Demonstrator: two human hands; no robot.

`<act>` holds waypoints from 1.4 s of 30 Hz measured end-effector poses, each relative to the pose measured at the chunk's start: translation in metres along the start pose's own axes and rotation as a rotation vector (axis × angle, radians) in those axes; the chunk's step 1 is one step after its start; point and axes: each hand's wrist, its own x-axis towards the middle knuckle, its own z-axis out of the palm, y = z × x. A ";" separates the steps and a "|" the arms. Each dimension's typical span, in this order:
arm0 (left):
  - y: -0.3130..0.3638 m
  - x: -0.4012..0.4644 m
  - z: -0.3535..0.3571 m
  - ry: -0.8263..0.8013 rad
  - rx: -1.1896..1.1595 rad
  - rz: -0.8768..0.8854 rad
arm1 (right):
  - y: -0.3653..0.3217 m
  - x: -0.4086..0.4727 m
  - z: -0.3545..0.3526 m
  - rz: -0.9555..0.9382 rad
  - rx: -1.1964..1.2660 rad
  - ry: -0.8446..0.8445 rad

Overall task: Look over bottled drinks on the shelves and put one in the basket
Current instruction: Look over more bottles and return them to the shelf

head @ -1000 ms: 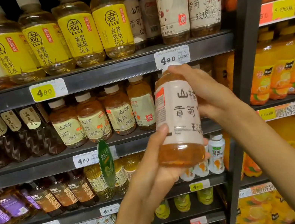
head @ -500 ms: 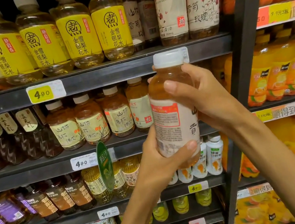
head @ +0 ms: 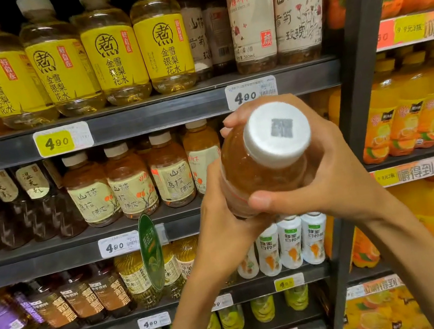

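You've tipped the bottle cap-first toward you since 0.5 s ago; both hands grip it: left hand underneath, right hand round its shoulder. Behind: dark shelf w/ yellow-label bottles.

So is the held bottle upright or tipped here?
Tipped. The bottle leans its white cap toward the camera, showing the cap's top; the left hand and right hand grip it.
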 end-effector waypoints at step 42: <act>-0.011 -0.012 0.013 0.140 -0.108 -0.068 | 0.019 0.018 0.010 0.149 0.069 0.169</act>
